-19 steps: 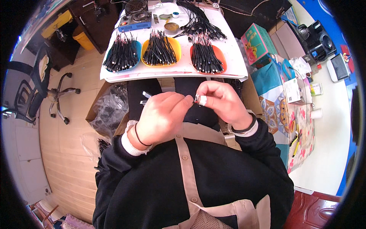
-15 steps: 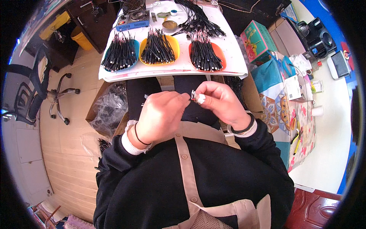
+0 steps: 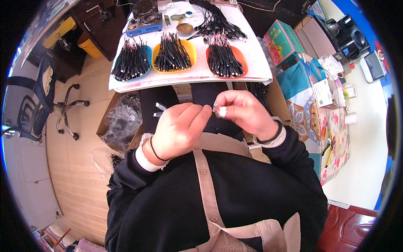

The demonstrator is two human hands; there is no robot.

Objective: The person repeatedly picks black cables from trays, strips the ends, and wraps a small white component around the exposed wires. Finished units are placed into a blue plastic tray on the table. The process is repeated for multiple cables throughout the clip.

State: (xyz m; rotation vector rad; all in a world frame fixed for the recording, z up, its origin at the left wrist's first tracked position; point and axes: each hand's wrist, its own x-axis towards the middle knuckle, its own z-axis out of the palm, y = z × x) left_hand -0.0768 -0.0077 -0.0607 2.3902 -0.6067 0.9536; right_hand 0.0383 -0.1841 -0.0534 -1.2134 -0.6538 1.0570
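Observation:
My left hand (image 3: 179, 128) and my right hand (image 3: 243, 112) meet over my lap, fingertips together. Between them they pinch a small silver metal connector piece (image 3: 215, 108); a white-taped right fingertip presses on it. Two more small silver pieces (image 3: 159, 109) lie on my dark trouser leg just left of my left hand. Ahead on the white table (image 3: 256, 63) stand three trays of black cable ends: blue (image 3: 147, 52), yellow (image 3: 191, 48), and orange (image 3: 241, 63).
A loose bundle of black cables (image 3: 216, 19) and a small device with a fan (image 3: 145, 14) lie at the table's far side. A cardboard box with plastic bags (image 3: 121, 124) is on the floor left, an office chair (image 3: 33, 105) further left. Coloured boxes and bags (image 3: 294, 54) crowd the right.
Both hands have stayed together on the small piece, shifting slightly nearer my body. The fingers have re-gripped the piece a little.

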